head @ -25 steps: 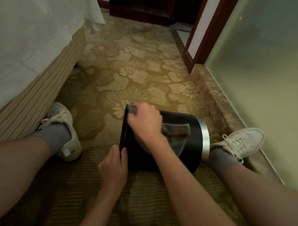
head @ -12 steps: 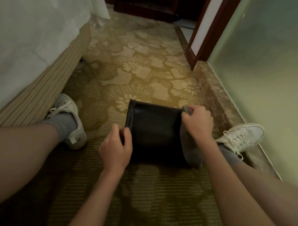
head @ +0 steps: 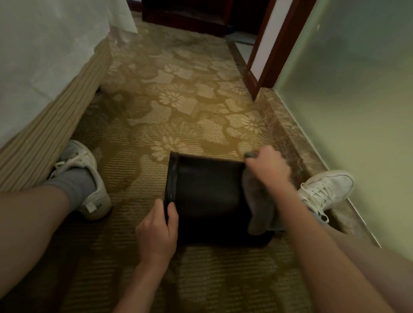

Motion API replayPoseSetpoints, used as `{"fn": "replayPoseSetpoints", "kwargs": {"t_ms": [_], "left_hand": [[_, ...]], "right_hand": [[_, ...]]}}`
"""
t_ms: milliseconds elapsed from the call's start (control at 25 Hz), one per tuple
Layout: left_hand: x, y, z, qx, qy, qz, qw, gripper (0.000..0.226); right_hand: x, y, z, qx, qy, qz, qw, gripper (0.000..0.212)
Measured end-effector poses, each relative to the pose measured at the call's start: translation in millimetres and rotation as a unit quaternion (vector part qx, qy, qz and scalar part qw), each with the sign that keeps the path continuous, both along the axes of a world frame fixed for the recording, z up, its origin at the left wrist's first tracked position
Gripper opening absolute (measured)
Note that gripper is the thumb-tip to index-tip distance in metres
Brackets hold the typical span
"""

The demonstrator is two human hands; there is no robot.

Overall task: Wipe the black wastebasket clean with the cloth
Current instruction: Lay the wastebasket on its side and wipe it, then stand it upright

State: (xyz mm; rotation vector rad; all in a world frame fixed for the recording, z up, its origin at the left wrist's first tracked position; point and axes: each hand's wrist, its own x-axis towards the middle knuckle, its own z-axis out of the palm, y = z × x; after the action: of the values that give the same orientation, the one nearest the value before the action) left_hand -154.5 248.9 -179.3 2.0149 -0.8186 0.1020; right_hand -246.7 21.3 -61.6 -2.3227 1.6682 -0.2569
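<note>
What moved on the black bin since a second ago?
The right hand slid the cloth along the wastebasket, from the end by the left hand across to the opposite end. The cloth now hangs over that end and hides its silver band. Nothing was let go. The left hand still grips the rim, and the wastebasket still lies on its side on the carpet.

Ahead: carpet (head: 179, 104) open beyond the bin (head: 206, 196).
Left: bed (head: 39, 85) walls this side; left shoe (head: 83, 175) lies between bed and bin, with a strip of carpet either side.
Right: glass panel (head: 366, 115) and stone sill (head: 288, 135) close in; right shoe (head: 326, 186) near the bin's base.
Bin ends: left hand (head: 157, 227) grips the rim; right hand (head: 268, 168) with cloth (head: 257, 205) covers the base end.
Bin side: bare between the hands.
Near: carpet open between the forearms.
</note>
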Motion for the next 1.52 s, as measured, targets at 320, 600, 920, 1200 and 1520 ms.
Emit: {"fn": "replayPoseSetpoints", "kwargs": {"t_ms": [320,600,920,1200,1520], "left_hand": [[-2,3,33,0.036,-0.002,0.049,0.998,0.036],[-19,24,16,0.012,-0.023,0.02,0.999,0.031],[-19,29,24,0.05,-0.022,0.032,0.998,0.037],[-25,46,18,0.093,-0.029,0.024,0.995,0.043],[-21,33,54,0.096,-0.016,0.034,0.995,0.039]], "right_hand": [[49,56,2,0.018,-0.024,0.102,0.994,0.014],[47,72,1,0.026,-0.017,0.16,0.987,0.022],[-21,19,4,0.03,0.012,0.04,0.999,0.015],[90,102,3,0.114,-0.055,0.247,0.961,0.016],[-67,-3,7,0.142,-0.035,0.052,0.988,0.023]]}}
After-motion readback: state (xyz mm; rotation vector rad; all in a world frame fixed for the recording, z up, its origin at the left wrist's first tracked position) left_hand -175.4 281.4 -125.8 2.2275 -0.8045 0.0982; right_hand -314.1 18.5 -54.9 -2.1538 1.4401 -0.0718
